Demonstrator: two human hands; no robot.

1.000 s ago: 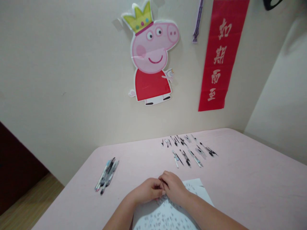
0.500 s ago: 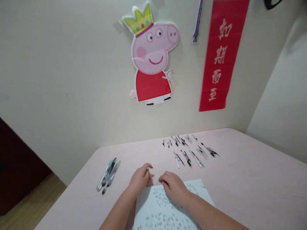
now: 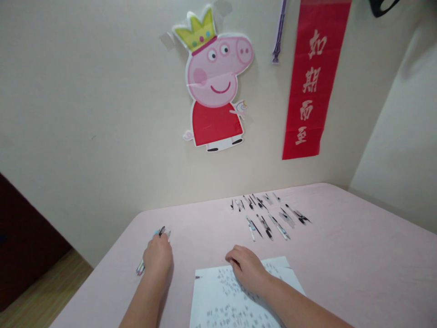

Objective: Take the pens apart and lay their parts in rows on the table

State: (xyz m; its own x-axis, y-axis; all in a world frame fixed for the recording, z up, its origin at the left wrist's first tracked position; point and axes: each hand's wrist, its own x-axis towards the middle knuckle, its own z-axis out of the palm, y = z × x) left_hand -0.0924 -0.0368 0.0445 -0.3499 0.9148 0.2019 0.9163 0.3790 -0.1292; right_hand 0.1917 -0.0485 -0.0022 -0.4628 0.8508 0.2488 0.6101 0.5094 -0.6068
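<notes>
My left hand (image 3: 157, 257) lies on a bundle of pens (image 3: 163, 232) at the left of the pink table (image 3: 358, 255). Its fingers curl down over the pens, and pen ends stick out beyond the fingertips and under the wrist. My right hand (image 3: 247, 269) rests on the top edge of a white sheet of paper (image 3: 280, 273) covered in handwriting. Those fingers are curled under, and whatever is inside them is hidden. Beyond the sheet, rows of separated pen parts (image 3: 269, 214) lie spread out.
The table stands in a corner against a cream wall. On the wall hang a cartoon pig cut-out (image 3: 215, 82) and a red banner (image 3: 310, 77) with gold characters. The table's left edge drops to a wooden floor (image 3: 37, 291).
My hands were together over the sheet's top edge and have come apart. The left hand has swung left onto the pen bundle; the right hand has stayed on the paper.
</notes>
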